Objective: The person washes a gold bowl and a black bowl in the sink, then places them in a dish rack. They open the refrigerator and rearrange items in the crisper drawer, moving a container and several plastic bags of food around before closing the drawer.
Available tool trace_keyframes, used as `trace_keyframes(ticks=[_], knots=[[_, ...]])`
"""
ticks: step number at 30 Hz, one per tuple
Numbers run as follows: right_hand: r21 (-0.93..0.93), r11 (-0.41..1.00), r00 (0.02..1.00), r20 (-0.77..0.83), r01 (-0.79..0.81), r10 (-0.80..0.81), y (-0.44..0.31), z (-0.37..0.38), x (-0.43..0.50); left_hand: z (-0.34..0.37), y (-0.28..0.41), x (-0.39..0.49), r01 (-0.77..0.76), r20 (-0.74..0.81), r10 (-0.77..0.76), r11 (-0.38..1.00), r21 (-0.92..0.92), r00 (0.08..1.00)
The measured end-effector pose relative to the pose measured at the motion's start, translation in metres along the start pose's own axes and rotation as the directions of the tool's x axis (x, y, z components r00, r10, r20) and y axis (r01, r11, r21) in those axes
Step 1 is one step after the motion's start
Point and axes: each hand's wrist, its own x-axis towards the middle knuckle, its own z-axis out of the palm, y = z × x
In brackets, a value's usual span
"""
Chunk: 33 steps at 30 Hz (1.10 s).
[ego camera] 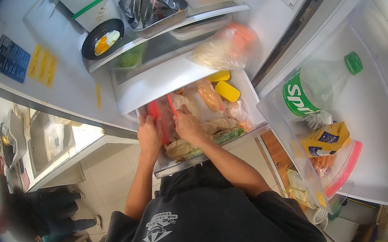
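Both hands are inside a pulled-out refrigerator drawer [253,94]. My left hand [149,134] grips the red edge of a clear zip bag [163,127] on the drawer's left side. My right hand [189,126] is beside it, its fingers at a second red zip strip [171,103]; whether both strips belong to one bag cannot be seen. Just beyond my right fingers is a pale plastic-wrapped item [186,102]. Brown paper [217,127] and a wrapped green vegetable [228,136] lie near the drawer's front. Further right are a wrapped bread roll [209,95] and a yellow-lidded container [227,91].
Above the drawer, a shelf holds a black pan with an egg [107,42] and a metal tray of wrapped packets [153,10]. A bulging plastic bag [221,49] overhangs below. The open door [375,156] at right carries a Sprite bottle [321,84]. Another person [40,211] stands at left.
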Motion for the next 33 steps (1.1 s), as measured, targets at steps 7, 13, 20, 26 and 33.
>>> trace_keyframes(ticks=[7,13,20,26,33], knots=[[0.046,0.968,0.943,0.238,-0.248,0.231,0.006,0.008,0.001,-0.010,0.050,-0.013,-0.333,-0.015,0.333,0.942,-0.028,0.943],[-0.128,0.937,0.899,0.350,0.324,-0.263,0.038,0.000,0.008,0.020,0.044,0.013,-0.147,0.254,0.132,0.988,0.042,0.958],[-0.168,0.983,0.957,-0.263,0.076,-0.119,0.053,-0.078,0.019,0.036,0.017,0.009,-0.156,0.238,0.143,0.987,0.035,0.961],[-0.311,0.938,0.982,-0.151,-0.156,0.113,0.068,-0.085,0.042,0.041,0.007,0.006,-0.125,0.205,0.126,0.992,-0.015,0.971],[0.034,0.991,0.989,-0.065,-0.128,0.130,0.084,-0.104,0.050,0.042,0.002,0.004,-0.093,0.231,0.106,0.993,-0.066,0.967]])
